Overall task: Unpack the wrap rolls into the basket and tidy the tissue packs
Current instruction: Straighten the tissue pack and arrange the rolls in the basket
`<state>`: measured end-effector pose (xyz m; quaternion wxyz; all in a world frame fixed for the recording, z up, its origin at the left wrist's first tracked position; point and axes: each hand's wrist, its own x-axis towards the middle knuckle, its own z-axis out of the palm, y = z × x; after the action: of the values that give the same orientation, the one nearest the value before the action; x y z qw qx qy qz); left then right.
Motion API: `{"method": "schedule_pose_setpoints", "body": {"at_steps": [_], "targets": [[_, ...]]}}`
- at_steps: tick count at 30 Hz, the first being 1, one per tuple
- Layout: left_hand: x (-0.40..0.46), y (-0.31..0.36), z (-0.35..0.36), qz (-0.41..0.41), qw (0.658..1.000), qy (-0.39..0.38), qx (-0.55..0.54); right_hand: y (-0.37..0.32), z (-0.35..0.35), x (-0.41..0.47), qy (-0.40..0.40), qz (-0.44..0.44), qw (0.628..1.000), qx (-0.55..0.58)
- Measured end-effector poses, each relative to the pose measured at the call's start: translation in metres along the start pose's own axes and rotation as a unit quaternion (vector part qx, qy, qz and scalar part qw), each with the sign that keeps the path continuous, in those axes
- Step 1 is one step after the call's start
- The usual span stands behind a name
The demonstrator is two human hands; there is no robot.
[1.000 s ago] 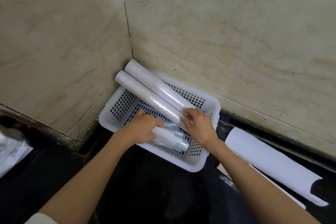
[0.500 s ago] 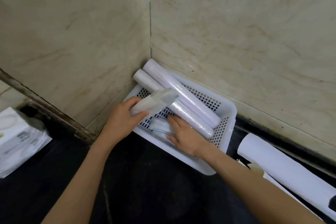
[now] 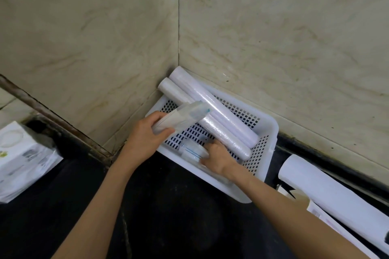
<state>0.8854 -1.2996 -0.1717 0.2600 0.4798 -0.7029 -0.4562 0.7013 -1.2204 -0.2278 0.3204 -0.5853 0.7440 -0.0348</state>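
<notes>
A white perforated basket [image 3: 267, 130] sits in the wall corner on a black counter. Two long wrap rolls [image 3: 223, 120] lie diagonally in it, their far ends over the rim. My left hand [image 3: 147, 139] grips a short clear-wrapped roll [image 3: 183, 115] lifted above the basket's left side. My right hand [image 3: 216, 157] is inside the basket at its near edge, fingers on another small wrapped roll [image 3: 192, 150]. Tissue packs [image 3: 21, 157] lie at the far left.
A white paper tube [image 3: 328, 193] and flat white packaging [image 3: 336, 229] lie on the counter right of the basket. Tiled walls [image 3: 273, 38] close in behind and to the left. Dark counter [image 3: 168, 216] spreads in front.
My left hand lifted the short roll out of the basket bottom and up to the left. My right hand dropped from the long rolls' ends to the small roll at the near edge.
</notes>
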Motion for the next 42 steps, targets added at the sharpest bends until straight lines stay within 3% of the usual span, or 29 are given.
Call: {"method": "schedule_pose_setpoints", "body": {"at_steps": [4, 9, 13, 17, 23, 27, 31, 38, 42], "targets": [[0.000, 0.000, 0.000, -0.011, 1.000, 0.004, 0.008, -0.002, 0.003, -0.007, 0.014, 0.004, 1.000, 0.018], [-0.001, 0.003, 0.002, -0.009, 1.000, 0.005, 0.024, 0.005, -0.006, -0.015, -0.025, -0.012, 0.995, 0.101], [0.003, 0.008, 0.006, -0.013, 1.000, -0.001, 0.026, 0.014, -0.014, -0.026, 0.029, -0.037, 0.991, 0.124], [0.019, 0.016, 0.004, 0.007, 0.995, 0.002, 0.098, 0.023, -0.042, -0.037, 0.121, 0.010, 0.962, 0.244], [0.045, 0.030, 0.021, 0.034, 0.941, -0.161, 0.294, 0.047, -0.082, -0.057, 0.251, 0.031, 0.903, 0.348], [0.054, 0.033, 0.054, 0.034, 0.892, -0.302, 0.335, 0.063, -0.089, -0.060, 0.286, 0.066, 0.869, 0.400], [0.055, 0.024, 0.086, 0.002, 0.857, -0.411, 0.310, 0.067, -0.087, -0.059, 0.274, 0.062, 0.870, 0.406], [0.046, -0.005, 0.080, -0.078, 0.902, -0.370, 0.210, 0.060, -0.080, -0.053, 0.202, 0.062, 0.893, 0.397], [0.049, -0.005, 0.068, -0.091, 0.895, -0.387, 0.201, 0.048, -0.081, -0.047, 0.110, 0.039, 0.913, 0.391]]}}
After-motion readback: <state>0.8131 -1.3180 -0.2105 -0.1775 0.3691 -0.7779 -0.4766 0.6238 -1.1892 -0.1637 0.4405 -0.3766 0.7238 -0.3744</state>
